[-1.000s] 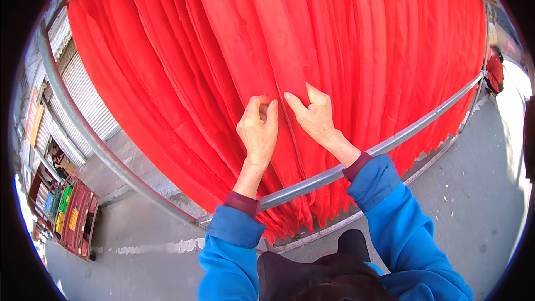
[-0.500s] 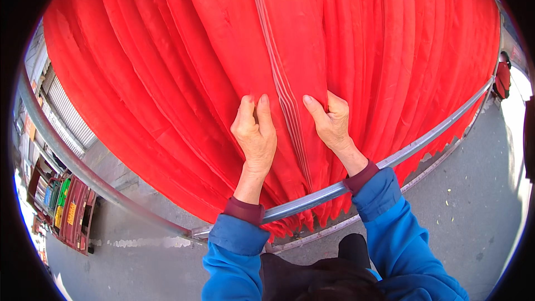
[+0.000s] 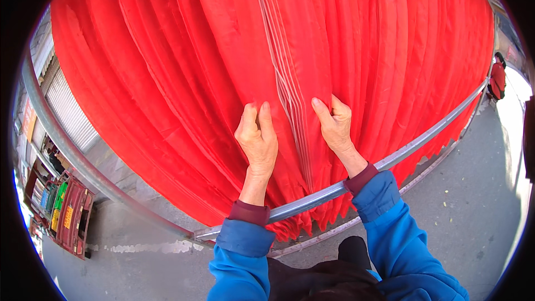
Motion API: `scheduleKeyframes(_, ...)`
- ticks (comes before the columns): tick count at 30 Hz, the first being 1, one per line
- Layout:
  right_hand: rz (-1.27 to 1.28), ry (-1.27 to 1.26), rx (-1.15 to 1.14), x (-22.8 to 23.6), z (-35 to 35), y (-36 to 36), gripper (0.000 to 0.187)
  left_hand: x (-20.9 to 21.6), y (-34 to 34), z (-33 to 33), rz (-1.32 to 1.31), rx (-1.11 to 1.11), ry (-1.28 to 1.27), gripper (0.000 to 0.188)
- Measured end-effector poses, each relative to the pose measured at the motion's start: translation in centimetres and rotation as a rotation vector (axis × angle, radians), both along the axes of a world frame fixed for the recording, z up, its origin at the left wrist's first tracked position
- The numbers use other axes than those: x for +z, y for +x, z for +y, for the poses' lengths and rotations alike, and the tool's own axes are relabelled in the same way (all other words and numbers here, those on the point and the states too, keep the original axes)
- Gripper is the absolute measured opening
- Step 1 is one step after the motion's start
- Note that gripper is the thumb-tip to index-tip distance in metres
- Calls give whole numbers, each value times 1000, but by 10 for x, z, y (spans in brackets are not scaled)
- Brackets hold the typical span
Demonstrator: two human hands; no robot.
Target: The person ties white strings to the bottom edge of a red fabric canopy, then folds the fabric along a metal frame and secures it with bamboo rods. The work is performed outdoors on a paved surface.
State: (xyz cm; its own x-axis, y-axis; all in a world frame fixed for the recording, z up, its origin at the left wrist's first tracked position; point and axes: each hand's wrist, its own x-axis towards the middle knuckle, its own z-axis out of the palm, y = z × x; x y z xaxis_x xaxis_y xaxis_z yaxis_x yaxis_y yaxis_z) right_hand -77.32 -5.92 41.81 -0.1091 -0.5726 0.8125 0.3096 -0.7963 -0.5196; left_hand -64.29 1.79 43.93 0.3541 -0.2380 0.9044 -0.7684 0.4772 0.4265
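- Blue sleeves (image 3: 398,239) reach up from below both hands, ending in turned-back navy cuffs (image 3: 245,238) with maroon inner cuffs (image 3: 249,213) close under each wrist.
- Dark clothing (image 3: 323,278) lies below and between the forearms.
- A grey metal rail (image 3: 312,199) runs just below the hands; both forearms cross over it.
- The left hand (image 3: 258,142) is clamped on the red fabric (image 3: 234,39), thumb upright beside a bent forefinger, the other fingers curled in.
- The right hand (image 3: 337,128), slightly apart from the left, is clamped on another fold, its thumb lying toward the left hand.
- The red fabric hangs in long pleats in front of, above and to both sides of the hands, its ragged lower edge below them. Thin whitish lines (image 3: 283,86) run down the panel between the two hands.
- A curved metal tube (image 3: 67,145) bends away to the left of the left hand.
- Grey pavement (image 3: 451,223) spreads beyond the rail, right of the right hand.
- Far left of the left hand: a maroon cargo vehicle (image 3: 72,223) and a ribbed roller shutter (image 3: 69,103).
- Far right of the right hand: a person in red (image 3: 497,79).
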Motion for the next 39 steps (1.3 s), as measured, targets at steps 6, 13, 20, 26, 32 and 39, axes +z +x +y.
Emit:
scheduleKeyframes(6,114,-105,-49,41,22,0,15,23,-5,5,53,-96,-21,14)
scheduleKeyframes(13,162,-262,-195,95,25,-1,11,70,-10,4,-73,-50,-24,21)
scheduleKeyframes(20,129,-129,-126,96,24,-14,15,70,-2,16,95,-151,-33,19)
scheduleKeyframes(26,148,-95,-195,92,12,-19,28,71,1,20,118,-95,-8,19)
scheduleKeyframes(32,138,-148,-205,73,13,-14,30,54,-7,17,155,-189,83,18)
scheduleKeyframes(39,545,-12,-219,0,45,-20,18,-10,-16,31,-44,66,520,29)
